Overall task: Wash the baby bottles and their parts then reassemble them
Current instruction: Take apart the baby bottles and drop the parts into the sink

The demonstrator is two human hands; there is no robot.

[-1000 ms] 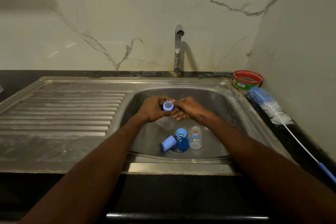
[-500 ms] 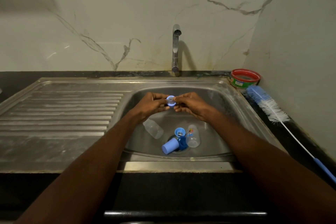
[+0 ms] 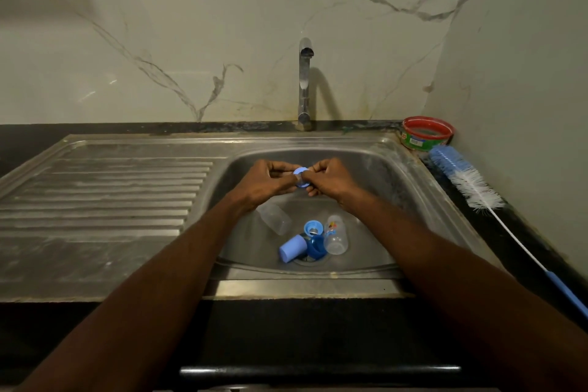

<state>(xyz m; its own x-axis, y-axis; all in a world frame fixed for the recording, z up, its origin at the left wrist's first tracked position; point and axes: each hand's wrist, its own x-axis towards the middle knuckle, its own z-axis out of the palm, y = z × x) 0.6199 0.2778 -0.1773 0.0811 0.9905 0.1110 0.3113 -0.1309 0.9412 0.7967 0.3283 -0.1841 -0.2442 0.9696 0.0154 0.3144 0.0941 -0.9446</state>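
Note:
Over the sink basin [image 3: 375, 169], my left hand [image 3: 265, 183] and my right hand [image 3: 331, 180] both pinch a small blue bottle ring [image 3: 299, 177] with a clear teat in it. Below them two clear baby bottles lie on the basin floor, one on the left [image 3: 275, 219] and one with a printed picture on the right [image 3: 335, 235]. Near the drain lie a light blue cap [image 3: 292, 248], a blue ring [image 3: 313, 227] and a darker blue ring [image 3: 316, 248].
A steel tap [image 3: 304, 83] stands behind the basin, no water running. The ribbed draining board [image 3: 105, 194] stretches left. At the right are a red-rimmed tub [image 3: 428, 134] and a long blue-and-white bottle brush [image 3: 471, 184] on the dark counter.
The clear bottle that was under my hands now lies on the basin floor at the left. Both hands rose slightly and hold only the blue ring with its teat.

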